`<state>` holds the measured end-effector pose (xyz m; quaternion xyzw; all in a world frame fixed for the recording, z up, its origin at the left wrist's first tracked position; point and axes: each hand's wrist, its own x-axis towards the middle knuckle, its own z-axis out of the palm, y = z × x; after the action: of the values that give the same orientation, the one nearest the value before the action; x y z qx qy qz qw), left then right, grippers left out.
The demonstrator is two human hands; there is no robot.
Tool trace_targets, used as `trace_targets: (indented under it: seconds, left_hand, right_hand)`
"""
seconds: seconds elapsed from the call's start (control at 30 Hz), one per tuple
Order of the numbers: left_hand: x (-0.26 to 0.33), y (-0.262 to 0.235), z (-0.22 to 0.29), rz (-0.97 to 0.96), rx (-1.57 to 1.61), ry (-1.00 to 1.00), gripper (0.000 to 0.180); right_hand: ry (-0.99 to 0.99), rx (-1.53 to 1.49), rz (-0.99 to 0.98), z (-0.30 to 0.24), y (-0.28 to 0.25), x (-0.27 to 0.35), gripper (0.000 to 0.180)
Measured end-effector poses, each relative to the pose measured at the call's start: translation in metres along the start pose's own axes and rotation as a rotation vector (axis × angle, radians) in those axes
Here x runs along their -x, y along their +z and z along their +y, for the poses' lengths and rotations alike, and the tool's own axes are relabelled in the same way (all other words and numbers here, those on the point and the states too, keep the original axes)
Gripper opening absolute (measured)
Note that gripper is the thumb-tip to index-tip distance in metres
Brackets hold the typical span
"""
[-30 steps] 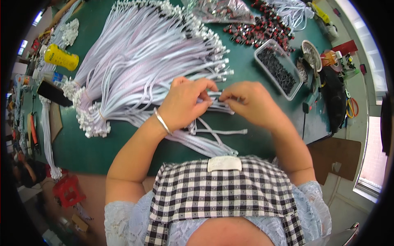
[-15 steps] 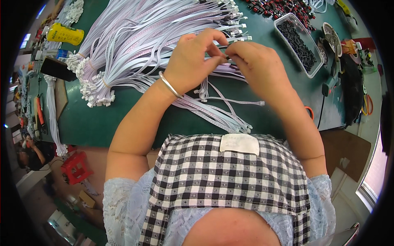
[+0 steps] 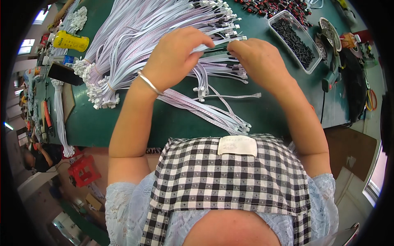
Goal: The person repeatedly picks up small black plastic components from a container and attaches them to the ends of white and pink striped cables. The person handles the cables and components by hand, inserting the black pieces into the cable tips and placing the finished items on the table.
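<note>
While both hands meet at the upper middle of the frame, the left hand (image 3: 174, 57) pinches a thin white ribbon cable (image 3: 213, 50) between curled fingers, and the right hand (image 3: 256, 57) closes on the same cable's end just beside it. Judging by the piles, much work remains: a great fan of white cables (image 3: 135, 37) fills the upper left of the green worktop (image 3: 172, 119), while only a small loose group (image 3: 213, 110) lies at the centre below the hands. A clear tray of small black parts (image 3: 293, 39) sits at the upper right, a yellow bottle (image 3: 70, 41) at the far upper left. Compared with a second ago, the hands sit higher in the frame and closer to the cable ends, and the view has tipped down, showing more of the checked apron (image 3: 230, 180).
</note>
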<state>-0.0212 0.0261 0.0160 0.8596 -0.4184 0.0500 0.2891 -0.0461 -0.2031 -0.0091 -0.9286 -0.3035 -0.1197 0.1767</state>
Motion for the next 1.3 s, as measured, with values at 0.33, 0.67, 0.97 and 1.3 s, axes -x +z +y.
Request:
trace_targets:
  seconds: [0.33,0.67,0.97,1.3]
  left_hand:
    - [0.027,0.014,0.01,-0.233,-0.254,0.197,0.026]
    - [0.041,0.035,0.001,-0.064,0.041,0.066,0.036]
    - [0.039,0.037,0.014,0.053,-0.016,0.001,0.035]
    - [0.033,0.053,0.023,0.091,-0.337,-0.025,0.031]
  right_hand:
    - [-0.01,0.073,-0.064,0.005,0.008,0.009,0.013]
    - [-0.14,0.098,0.134,-0.063,-0.001,0.039,0.023]
    - [-0.284,0.135,0.123,-0.058,0.017,0.069,0.012]
    - [-0.177,-0.128,0.016,-0.066,0.008,0.061,0.037]
